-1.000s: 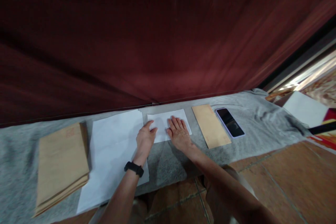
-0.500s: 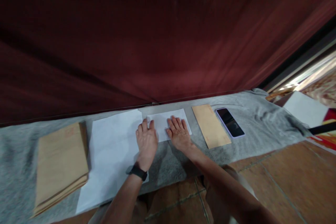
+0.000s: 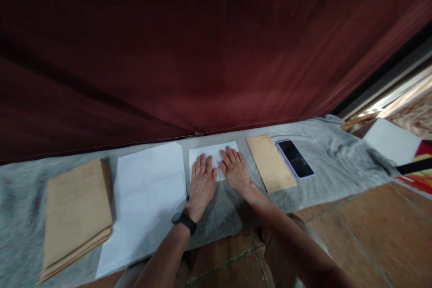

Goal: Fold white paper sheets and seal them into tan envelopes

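A small white sheet of paper (image 3: 211, 149), apparently folded, lies flat on the grey cloth. My left hand (image 3: 203, 177) rests palm down on its left part, fingers stretched out and pointing away from me. Over the right part lies my right hand (image 3: 235, 168), also flat with its fingers extended. The two thumbs are close together near the middle of the paper, and both hands cover much of its near side. Just left of my left hand is a stack of large white paper (image 3: 145, 198). A single brown envelope (image 3: 272, 163) lies to the right of my right hand.
A pile of brown envelopes (image 3: 79, 216) sits at the far left. Beyond the single envelope lies a phone (image 3: 296, 159) with a pale purple edge. Grey cloth (image 3: 337, 157) covers the long surface, a dark red curtain (image 3: 216, 54) hangs behind, and floor tiles (image 3: 378, 225) show below.
My left hand has moved right, from the paper's left edge onto the paper, closer to my right hand. My right hand has shifted only slightly.
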`<control>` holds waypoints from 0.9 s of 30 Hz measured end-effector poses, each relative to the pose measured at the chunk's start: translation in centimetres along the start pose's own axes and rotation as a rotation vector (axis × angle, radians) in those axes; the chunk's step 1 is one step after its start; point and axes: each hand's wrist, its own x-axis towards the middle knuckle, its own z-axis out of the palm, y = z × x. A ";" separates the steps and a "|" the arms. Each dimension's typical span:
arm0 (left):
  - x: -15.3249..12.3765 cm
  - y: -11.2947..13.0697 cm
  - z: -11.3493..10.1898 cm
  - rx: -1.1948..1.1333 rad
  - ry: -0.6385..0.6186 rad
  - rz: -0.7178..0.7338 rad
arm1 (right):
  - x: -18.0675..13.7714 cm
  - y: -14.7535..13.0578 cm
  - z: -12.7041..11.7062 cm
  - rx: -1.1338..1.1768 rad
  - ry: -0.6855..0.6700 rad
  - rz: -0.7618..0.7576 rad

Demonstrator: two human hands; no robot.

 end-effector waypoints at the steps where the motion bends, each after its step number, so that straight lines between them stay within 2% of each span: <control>1: 0.0 0.0 0.0 0.008 -0.006 -0.010 | 0.0 0.4 0.1 -0.010 0.009 0.007; 6: -0.1 0.2 -0.3 0.037 -0.037 -0.043 | 0.1 2.3 -0.1 -0.049 0.040 0.043; 9: -0.1 0.3 -0.4 0.045 -0.038 -0.041 | 0.2 2.3 -0.5 -0.054 0.059 0.084; 11: -0.1 0.3 -0.4 0.046 -0.038 -0.043 | 0.4 1.7 -0.6 -0.026 0.053 0.069; 16: -0.2 0.3 -0.3 0.031 -0.033 -0.038 | 1.2 -1.0 -0.3 0.102 -0.025 -0.114; 18: -0.2 0.3 -0.3 0.029 -0.038 -0.039 | 1.5 -1.6 -0.2 0.114 -0.043 -0.143; 21: -0.2 0.3 -0.4 0.012 -0.056 -0.054 | 1.9 -1.6 0.1 0.088 -0.039 -0.103; 27: -0.1 0.3 -0.5 -0.005 -0.033 -0.065 | 1.8 0.3 0.1 0.005 0.001 0.020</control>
